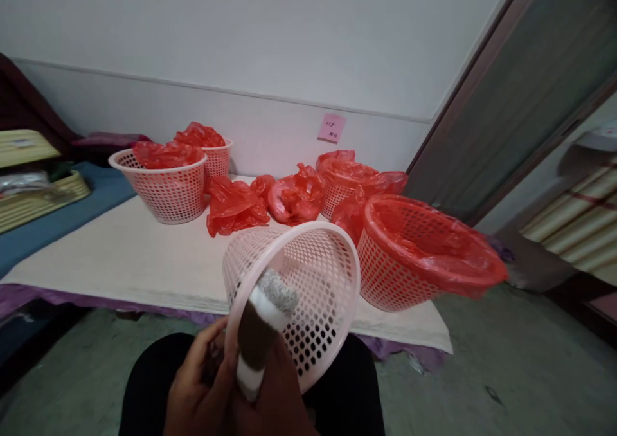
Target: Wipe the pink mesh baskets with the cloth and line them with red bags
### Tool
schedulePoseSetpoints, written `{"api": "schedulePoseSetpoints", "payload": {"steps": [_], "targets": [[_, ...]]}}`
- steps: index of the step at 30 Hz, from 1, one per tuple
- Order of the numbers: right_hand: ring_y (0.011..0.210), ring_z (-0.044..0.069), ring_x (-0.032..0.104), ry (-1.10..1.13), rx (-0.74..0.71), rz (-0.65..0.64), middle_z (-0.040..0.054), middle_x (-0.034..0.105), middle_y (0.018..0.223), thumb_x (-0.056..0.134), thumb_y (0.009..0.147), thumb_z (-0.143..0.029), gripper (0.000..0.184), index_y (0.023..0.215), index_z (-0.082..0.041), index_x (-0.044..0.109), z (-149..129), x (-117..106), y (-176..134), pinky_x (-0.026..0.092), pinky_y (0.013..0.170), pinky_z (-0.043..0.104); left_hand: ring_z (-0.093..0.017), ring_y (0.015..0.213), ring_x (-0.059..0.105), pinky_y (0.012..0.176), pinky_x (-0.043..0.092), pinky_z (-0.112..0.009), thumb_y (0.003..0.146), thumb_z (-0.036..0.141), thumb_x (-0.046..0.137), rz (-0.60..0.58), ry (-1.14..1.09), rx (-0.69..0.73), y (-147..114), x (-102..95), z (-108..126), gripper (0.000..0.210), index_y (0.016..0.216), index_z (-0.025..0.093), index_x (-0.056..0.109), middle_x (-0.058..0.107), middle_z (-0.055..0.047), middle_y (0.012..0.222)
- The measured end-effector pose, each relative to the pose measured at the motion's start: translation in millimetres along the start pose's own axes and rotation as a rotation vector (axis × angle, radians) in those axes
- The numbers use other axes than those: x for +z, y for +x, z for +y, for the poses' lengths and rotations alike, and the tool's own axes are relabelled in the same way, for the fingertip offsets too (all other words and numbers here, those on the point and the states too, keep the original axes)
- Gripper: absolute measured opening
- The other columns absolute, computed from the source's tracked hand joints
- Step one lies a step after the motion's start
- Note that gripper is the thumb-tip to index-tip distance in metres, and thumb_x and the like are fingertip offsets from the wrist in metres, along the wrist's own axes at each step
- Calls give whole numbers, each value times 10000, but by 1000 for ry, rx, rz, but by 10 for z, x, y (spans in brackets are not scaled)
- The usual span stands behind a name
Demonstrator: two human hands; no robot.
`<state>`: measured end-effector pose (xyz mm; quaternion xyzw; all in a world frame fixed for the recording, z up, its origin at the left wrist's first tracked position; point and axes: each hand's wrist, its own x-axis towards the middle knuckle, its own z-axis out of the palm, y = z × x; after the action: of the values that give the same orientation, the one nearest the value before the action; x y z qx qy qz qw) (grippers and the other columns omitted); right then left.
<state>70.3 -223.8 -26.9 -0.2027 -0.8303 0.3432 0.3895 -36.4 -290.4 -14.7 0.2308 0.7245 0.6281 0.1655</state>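
Note:
An unlined pink mesh basket [313,275] is tipped on its side over my lap, its mouth facing me. My left hand [195,384] grips its near rim from the lower left. My right hand [277,404] is closed around a rolled white, brown and grey cloth [263,323], which pokes up across the rim into the basket's mouth. Both hands sit close together at the bottom of the view. Just right of the held basket, a similar basket lined with a red plastic bag [424,256] stands on the table's near corner.
On the low white table [120,256] stand more red-lined baskets at the left [164,185], behind it [218,156] and at the back [340,188]. Loose red bags [236,208] lie between them. A pink note [331,128] sticks on the wall. Yellow crates [38,195] sit far left, a door frame at right.

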Motion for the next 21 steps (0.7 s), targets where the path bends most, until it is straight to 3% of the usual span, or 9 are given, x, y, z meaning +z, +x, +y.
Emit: {"api": "schedulePoseSetpoints", "payload": {"steps": [4, 8, 11, 14, 19, 21], "targets": [[1132, 260, 618, 39, 81, -56, 90, 611, 1253, 630, 856, -304, 544, 1376, -286, 470, 5, -2, 42, 529, 960, 372, -193, 783, 732, 646, 590, -218, 712, 578, 720, 76, 5, -21, -90, -75, -186, 462, 1022, 235, 714, 774, -31, 961], [1052, 219, 635, -31, -6, -223, 67, 620, 1215, 605, 831, -189, 447, 1267, -277, 561, 206, 127, 67, 540, 865, 305, -159, 762, 718, 654, 563, -169, 723, 574, 714, 201, 116, 107, -1, -206, -73, 384, 933, 254, 747, 774, 0, 922], [889, 207, 642, -381, 16, -311, 70, 657, 999, 577, 851, -131, 247, 1063, -232, 656, 483, 236, 97, 533, 769, 301, -149, 759, 719, 710, 565, -174, 776, 530, 680, 129, 153, 264, 67, -266, 92, 286, 886, 279, 762, 772, 15, 875], [799, 204, 641, -644, 108, -322, 90, 667, 916, 544, 873, -100, 234, 1034, -210, 672, 778, 237, 175, 525, 706, 300, -151, 760, 732, 740, 574, -185, 790, 497, 675, 31, 248, 418, 107, -298, 208, 220, 875, 321, 775, 781, 36, 881], [883, 264, 647, -817, 171, -257, 187, 665, 1039, 502, 865, -52, 369, 1196, -143, 638, 1028, -9, 396, 527, 746, 378, -139, 734, 733, 737, 578, -188, 827, 454, 644, -10, 293, 500, 136, -296, 269, 184, 916, 354, 771, 781, 55, 871], [895, 277, 642, -803, 161, -270, 190, 670, 1015, 499, 856, -38, 303, 1074, -132, 687, 1009, -64, 412, 520, 755, 395, -149, 753, 734, 751, 580, -204, 824, 467, 643, 18, 264, 487, 160, -283, 281, 201, 916, 342, 771, 780, 49, 874]]}}
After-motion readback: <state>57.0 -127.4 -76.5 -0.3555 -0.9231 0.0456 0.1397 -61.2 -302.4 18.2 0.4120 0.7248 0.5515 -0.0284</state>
